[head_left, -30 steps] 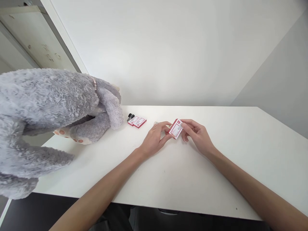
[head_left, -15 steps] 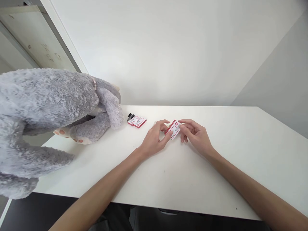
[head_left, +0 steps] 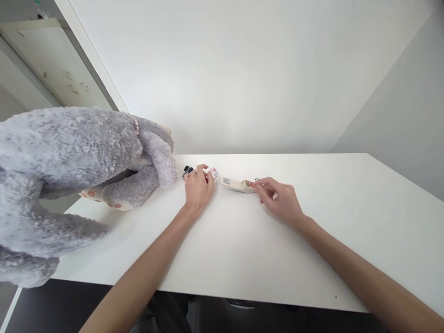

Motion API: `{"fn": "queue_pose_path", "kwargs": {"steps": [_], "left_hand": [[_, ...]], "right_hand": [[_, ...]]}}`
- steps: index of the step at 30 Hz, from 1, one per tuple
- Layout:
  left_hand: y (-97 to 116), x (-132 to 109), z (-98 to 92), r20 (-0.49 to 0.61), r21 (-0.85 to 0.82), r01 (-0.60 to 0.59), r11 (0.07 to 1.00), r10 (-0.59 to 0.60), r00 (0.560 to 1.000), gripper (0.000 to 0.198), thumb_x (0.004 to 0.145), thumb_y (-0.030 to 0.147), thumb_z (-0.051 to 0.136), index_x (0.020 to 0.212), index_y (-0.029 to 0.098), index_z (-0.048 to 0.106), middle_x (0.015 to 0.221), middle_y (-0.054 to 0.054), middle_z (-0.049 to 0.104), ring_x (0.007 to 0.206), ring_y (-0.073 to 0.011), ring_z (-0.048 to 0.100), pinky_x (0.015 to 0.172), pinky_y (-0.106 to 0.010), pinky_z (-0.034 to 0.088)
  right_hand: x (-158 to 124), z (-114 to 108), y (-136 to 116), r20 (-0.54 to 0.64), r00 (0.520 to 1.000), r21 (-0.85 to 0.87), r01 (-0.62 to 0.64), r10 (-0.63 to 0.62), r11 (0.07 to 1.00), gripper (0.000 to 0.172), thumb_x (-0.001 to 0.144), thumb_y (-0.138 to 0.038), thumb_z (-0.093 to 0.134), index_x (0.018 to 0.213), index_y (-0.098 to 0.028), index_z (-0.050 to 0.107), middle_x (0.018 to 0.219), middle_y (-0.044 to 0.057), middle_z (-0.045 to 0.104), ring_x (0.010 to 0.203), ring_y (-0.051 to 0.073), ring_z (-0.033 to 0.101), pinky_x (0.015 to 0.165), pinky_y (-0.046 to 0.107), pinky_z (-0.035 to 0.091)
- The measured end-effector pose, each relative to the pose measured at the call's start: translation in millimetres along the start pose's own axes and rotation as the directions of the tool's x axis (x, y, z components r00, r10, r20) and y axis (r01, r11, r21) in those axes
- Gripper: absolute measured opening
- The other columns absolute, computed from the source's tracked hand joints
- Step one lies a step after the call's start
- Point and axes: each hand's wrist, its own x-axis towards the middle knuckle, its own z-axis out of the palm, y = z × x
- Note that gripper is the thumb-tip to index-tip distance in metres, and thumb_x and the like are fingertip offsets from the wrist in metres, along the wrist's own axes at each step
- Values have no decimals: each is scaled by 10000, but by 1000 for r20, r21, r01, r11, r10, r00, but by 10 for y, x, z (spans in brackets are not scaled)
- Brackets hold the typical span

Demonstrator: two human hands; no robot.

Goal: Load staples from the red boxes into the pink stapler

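Note:
My left hand (head_left: 198, 188) is at the left part of the table, its fingers closed around a small red-and-white box (head_left: 214, 174). The hand covers the spot where two similar boxes lay. Just behind its fingers sits a small black object (head_left: 188, 169). A long cream plastic piece (head_left: 233, 184), with a printed square code at its left end and a hollow at its right end, lies between my hands. My right hand (head_left: 279, 196) pinches the right end of that piece. A tiny dark-and-white bit shows just behind the right fingertips, too small to name.
A large grey plush toy (head_left: 79, 143) with a pink bead string takes up the left side of the white table (head_left: 236, 254). A white wall (head_left: 243, 78) rises along the table's back edge.
The left hand has carried the red-and-white box away from the right hand, leftward to the other boxes. The cream piece, mostly hidden before, now shows at the right fingers.

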Motion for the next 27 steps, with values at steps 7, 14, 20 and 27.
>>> {"fn": "queue_pose_path", "kwargs": {"steps": [7,14,20,27], "left_hand": [[0,-25,-14,97,205,-11,979,-10,995,252,983,260,429,1166,168,576,868,-97,744,994,-300,656,1024,-461,372],[38,-25,-50,114,244,-27,969,-1,993,302,993,349,465,1194,156,581,986,-117,758,1067,-330,649,1007,-475,375],[32,-41,-29,112,251,-57,966,29,993,389,934,439,569,1203,158,586,1048,-130,739,1101,-353,613,1008,-493,379],[-8,-68,4,77,222,-91,971,76,994,353,899,380,625,1183,176,579,1089,-141,710,1100,-369,586,990,-519,398]], "right_hand": [[42,-139,219,11,980,-275,194,-199,942,155,959,-283,552,887,-226,677,495,-96,322,432,91,319,481,233,303],[88,-364,269,189,971,-332,204,-147,921,240,919,-280,529,755,-236,698,488,-76,317,429,99,296,496,246,287],[99,-408,236,322,947,-354,119,1,928,239,897,-323,545,950,-314,778,511,-66,346,446,120,342,543,252,324],[125,-458,293,377,924,-395,95,67,914,227,881,-380,594,996,-343,787,519,-61,450,459,132,433,582,262,364]]}}
